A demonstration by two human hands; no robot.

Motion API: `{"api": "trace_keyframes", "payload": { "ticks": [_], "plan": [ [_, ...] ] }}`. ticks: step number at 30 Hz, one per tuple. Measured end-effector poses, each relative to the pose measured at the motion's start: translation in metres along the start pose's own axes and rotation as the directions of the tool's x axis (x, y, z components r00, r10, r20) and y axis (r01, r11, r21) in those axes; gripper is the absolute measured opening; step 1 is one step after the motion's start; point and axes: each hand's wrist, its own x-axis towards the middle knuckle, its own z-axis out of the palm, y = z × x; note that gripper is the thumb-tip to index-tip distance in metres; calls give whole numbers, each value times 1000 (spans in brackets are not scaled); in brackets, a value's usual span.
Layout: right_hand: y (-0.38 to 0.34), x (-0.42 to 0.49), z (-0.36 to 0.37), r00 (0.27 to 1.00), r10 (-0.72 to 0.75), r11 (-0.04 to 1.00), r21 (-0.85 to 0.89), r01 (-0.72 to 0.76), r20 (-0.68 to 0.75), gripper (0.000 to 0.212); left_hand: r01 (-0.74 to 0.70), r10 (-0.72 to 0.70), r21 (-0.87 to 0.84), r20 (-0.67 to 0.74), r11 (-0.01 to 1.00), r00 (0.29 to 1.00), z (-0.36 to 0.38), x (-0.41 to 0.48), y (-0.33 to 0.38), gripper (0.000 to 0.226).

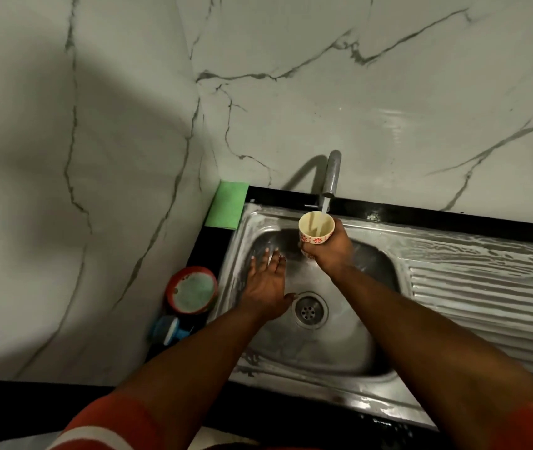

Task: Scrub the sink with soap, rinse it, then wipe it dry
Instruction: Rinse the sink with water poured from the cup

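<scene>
Rinse stage, I judge: sink (330,345), set in black counter (453,219) w/ drainboard (486,297) on its right, looks wet & streaky, so scrub prob. done, wipe-dry still to do; right hand (330,251) has fingers curled round cup (316,228) under running tap (331,173); left hand (266,287) lies flat on basin's left wall, fingers spread. Count: 1 sink, 1 tap, 1 cup, 1 green cloth (228,206) at back-left corner, 1 red tub (191,290), 1 blue scrubber (166,329), 2 hands.
</scene>
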Motion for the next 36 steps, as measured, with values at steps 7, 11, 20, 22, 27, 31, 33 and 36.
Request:
{"api": "trace_keyframes", "payload": {
  "ticks": [7,11,20,22,27,31,33,36],
  "plan": [
    [-5,-1,2,997,15,1000,-26,-17,-70,86,-55,56,80,-5,995,998,-3,4,-4,102],
    [-5,-5,1,998,10,1000,10,-9,-65,85,-43,42,85,21,995,999,-3,3,0,103],
    [-4,-16,-4,986,80,993,98,-66,-146,82,-106,105,149,13,983,994,2,-8,7,104],
    [-2,-18,-5,986,76,992,107,-61,-146,81,-51,50,65,10,997,999,1,-11,8,104],
    [-5,-20,-7,988,74,994,90,-63,-136,86,-29,29,37,10,999,1000,0,-15,7,106],
    [-8,-21,-7,991,58,995,92,-48,-118,87,-30,30,48,1,998,1000,-3,-18,6,106],
    [-9,-21,-5,993,50,995,92,-41,-105,86,-34,34,45,5,998,999,-4,-19,4,106],
    [-10,-22,-4,994,50,996,81,-43,-97,85,-42,42,46,7,998,999,-5,-20,3,106]
  ]
}}
